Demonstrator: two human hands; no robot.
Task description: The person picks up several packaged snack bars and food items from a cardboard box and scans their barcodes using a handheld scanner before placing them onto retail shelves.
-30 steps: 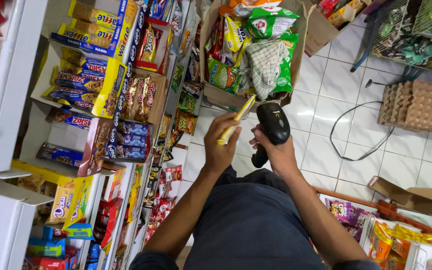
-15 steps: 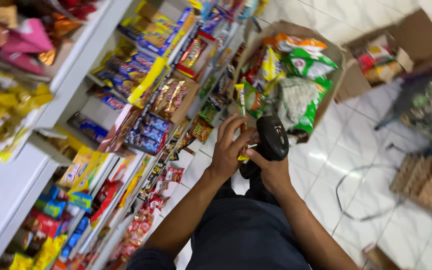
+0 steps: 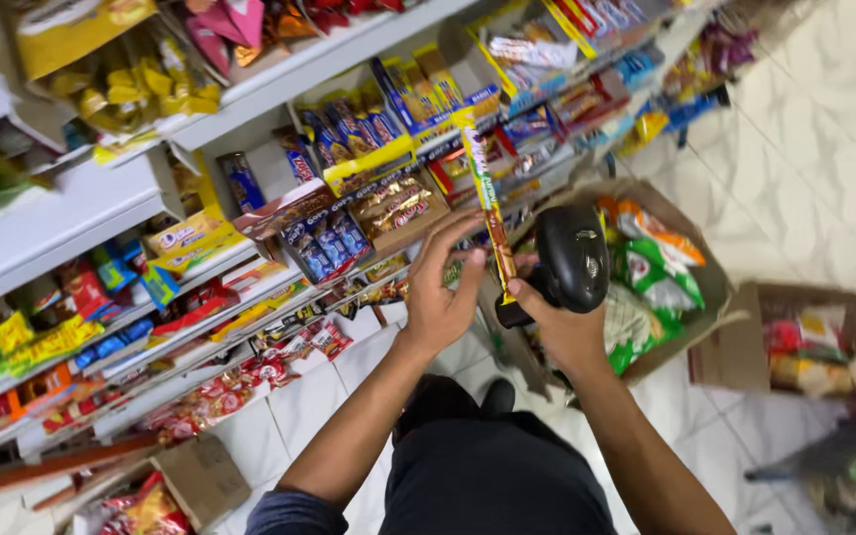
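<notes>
left hand (image 3: 440,302) beside long snack stick (image 3: 487,203), right hand (image 3: 562,332) gripping black scanner (image 3: 572,256)

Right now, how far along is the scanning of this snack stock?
Done: the white shelves already hold many packets. In hand: the left hand holds a long thin yellow snack stick upright beside the black handheld scanner gripped by the right hand. Left: the open brown cardboard box on the floor looks full of green and orange packets.
</notes>
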